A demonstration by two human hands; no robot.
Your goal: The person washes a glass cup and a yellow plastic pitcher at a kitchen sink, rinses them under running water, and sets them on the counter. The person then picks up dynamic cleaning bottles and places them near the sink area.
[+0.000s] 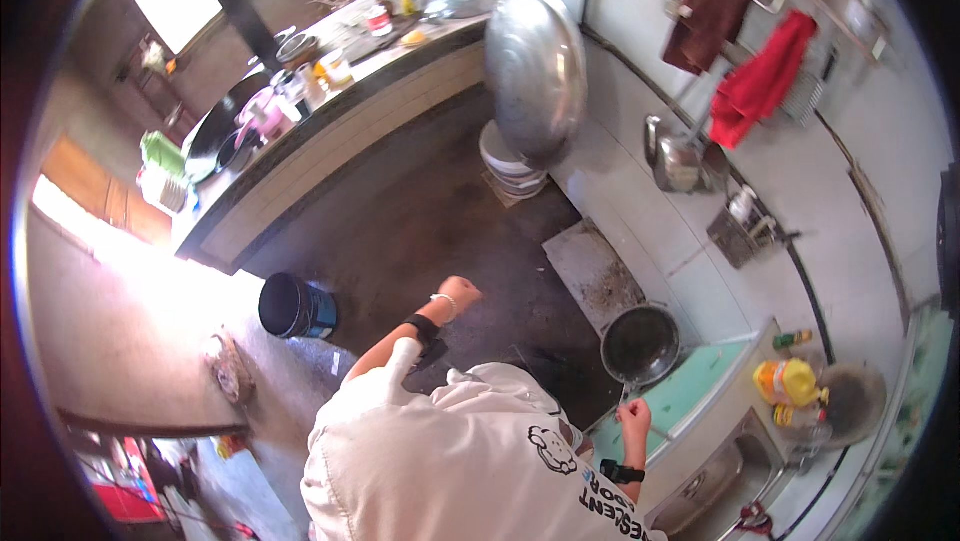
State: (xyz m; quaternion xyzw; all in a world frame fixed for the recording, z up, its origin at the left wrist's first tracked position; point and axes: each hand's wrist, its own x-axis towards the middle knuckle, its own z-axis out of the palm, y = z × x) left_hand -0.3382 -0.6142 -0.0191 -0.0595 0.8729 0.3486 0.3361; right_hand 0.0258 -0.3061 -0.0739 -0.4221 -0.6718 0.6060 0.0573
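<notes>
My left hand [460, 293], with a bracelet and a black wrist strap, is held out over the dark floor, fingers curled, and I see nothing in it. My right hand [634, 415], with a black watch on the wrist, is curled near the turquoise panel of the sink unit [701, 383]. Just beyond it is a round dark pan [640, 346]; whether the fingers touch anything there is unclear. A black bucket [298, 306] with a blue label stands on the floor to the left of my left hand.
A long counter [360, 83] holds bottles, bowls and a pink dipper [262, 114]. A large metal lid [536, 79] stands above white buckets [513, 160]. Red cloth [761, 79] hangs on the tiled wall. At right are a metal sink [716, 481] and a yellow jug [787, 382].
</notes>
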